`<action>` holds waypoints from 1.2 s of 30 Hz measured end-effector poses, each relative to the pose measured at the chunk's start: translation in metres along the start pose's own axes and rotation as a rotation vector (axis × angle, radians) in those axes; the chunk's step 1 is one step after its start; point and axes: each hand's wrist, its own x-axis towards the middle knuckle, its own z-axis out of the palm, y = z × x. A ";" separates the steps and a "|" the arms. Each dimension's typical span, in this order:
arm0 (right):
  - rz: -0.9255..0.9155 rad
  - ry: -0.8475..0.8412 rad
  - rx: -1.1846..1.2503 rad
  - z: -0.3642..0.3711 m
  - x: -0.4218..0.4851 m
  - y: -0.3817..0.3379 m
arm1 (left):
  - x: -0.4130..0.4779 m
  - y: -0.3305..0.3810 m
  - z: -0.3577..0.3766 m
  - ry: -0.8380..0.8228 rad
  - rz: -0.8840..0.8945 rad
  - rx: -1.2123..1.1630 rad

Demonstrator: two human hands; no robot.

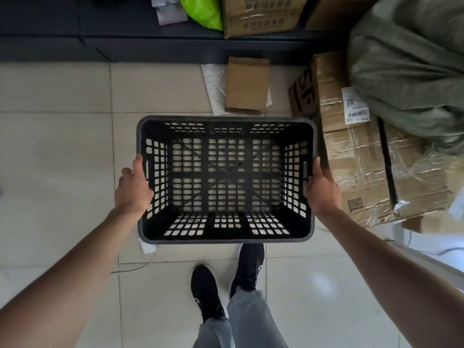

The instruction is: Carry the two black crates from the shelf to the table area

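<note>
Writing: large black letters "SF" on the side of the taped cardboard box (361,156) at right; a white shipping label (355,105) with barcodes on its top and a QR code near its lower corner, both too small to read. Print on the cardboard box on the shelf (261,15) is blurred.
Shoes: black sneakers (247,268) with a small white logo mark, brand not legible.
Black crate: black crate (226,179), empty, perforated walls and floor, held level above the tiled floor (62,146), open side up, in front of the feet.
Left grip: left hand (133,189) clasped on the crate's left short wall, thumb over the rim, fingers hidden outside it.
Right grip: right hand (322,189) clasped on the right short wall beside the handle slot, thumb along the rim.
Crate relative to grips: between both hands, touching each.
Surroundings: flat brown carton piece (247,84) on plastic wrap just beyond the crate; green woven sack (411,59) atop the boxes; lime-green bag (203,11) on the dark shelf (100,28).
</note>
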 end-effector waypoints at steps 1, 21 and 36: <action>0.003 -0.003 0.006 0.000 0.001 -0.001 | 0.000 0.000 0.000 -0.012 0.002 0.004; -0.153 0.031 0.174 -0.169 -0.165 -0.066 | -0.163 0.199 -0.149 -0.014 0.752 0.389; 0.460 0.281 0.371 -0.255 -0.533 0.087 | -0.507 0.275 -0.200 -0.018 1.497 0.820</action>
